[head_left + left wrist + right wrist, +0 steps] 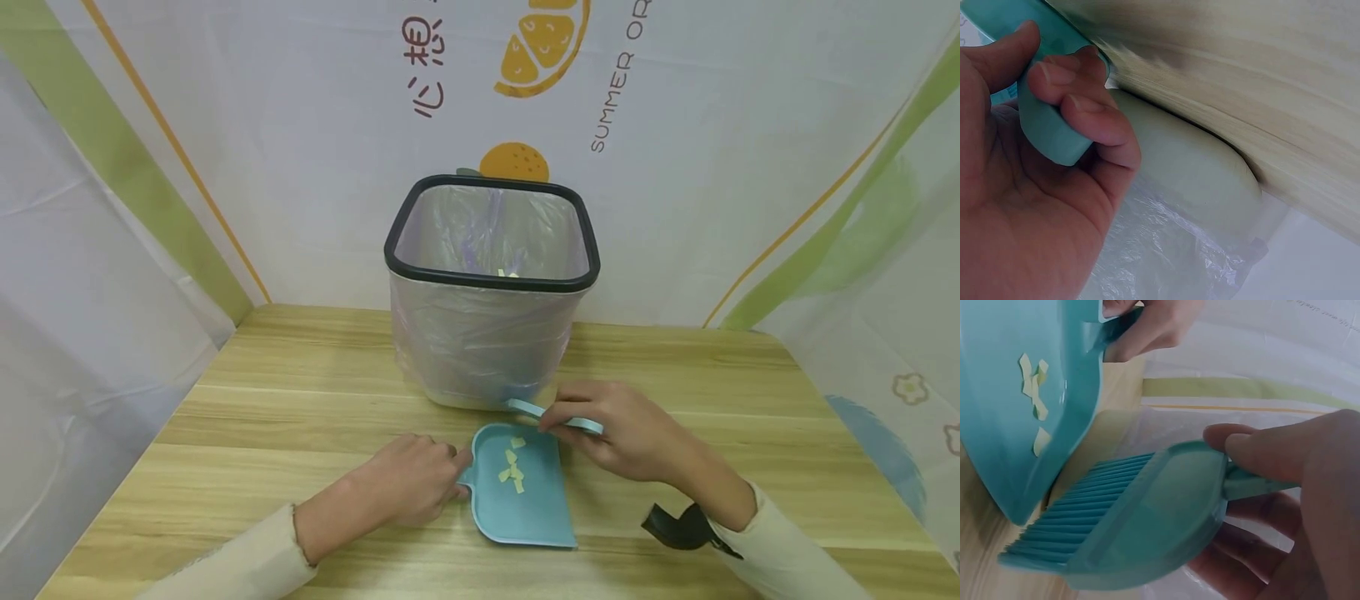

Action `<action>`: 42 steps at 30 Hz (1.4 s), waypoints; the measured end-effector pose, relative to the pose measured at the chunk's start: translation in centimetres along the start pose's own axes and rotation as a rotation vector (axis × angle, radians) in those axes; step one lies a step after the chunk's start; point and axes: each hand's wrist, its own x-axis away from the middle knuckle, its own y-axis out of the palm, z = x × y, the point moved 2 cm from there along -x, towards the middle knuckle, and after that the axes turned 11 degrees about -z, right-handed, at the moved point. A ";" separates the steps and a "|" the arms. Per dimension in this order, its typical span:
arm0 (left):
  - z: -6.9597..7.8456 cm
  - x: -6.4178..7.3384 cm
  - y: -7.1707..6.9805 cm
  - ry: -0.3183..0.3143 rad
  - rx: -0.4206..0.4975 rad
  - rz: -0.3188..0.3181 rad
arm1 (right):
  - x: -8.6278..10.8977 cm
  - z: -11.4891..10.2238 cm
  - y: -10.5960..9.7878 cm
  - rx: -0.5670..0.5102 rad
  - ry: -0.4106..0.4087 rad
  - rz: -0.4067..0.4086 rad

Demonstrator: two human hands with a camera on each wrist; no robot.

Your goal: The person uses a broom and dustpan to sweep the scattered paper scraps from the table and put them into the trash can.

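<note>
My left hand point(423, 479) grips the short handle point(1054, 128) of a teal dustpan point(525, 508), which lies on the table with its straight edge to the right. Several pale yellow scraps point(512, 473) sit in the pan. In my right hand point(622, 429) is a small teal hand brush point(1154, 512), pinched at its handle between thumb and fingers. Its bristles point(1085, 506) are near the pan but apart from it in the right wrist view. In the head view the brush stands by the pan's far right corner, close to the bin.
A bin point(487, 342) with a black rim and clear liner stands just behind the dustpan, a few scraps point(508, 272) visible inside. A black strap point(678, 527) hangs at the right wrist. White printed cloth point(315, 150) surrounds the wooden table point(300, 392).
</note>
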 end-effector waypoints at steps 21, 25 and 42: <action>0.1 0.1 -0.1 0.000 0.009 -0.005 | -0.9 -0.8 1.3 -0.139 0.116 -0.113; 0.1 0.0 -0.2 -0.006 0.020 -0.022 | -1.1 -1.1 1.3 -0.172 0.121 -0.119; 0.0 0.3 0.1 0.007 0.006 -0.020 | 2.4 0.3 -1.2 -0.017 0.297 0.156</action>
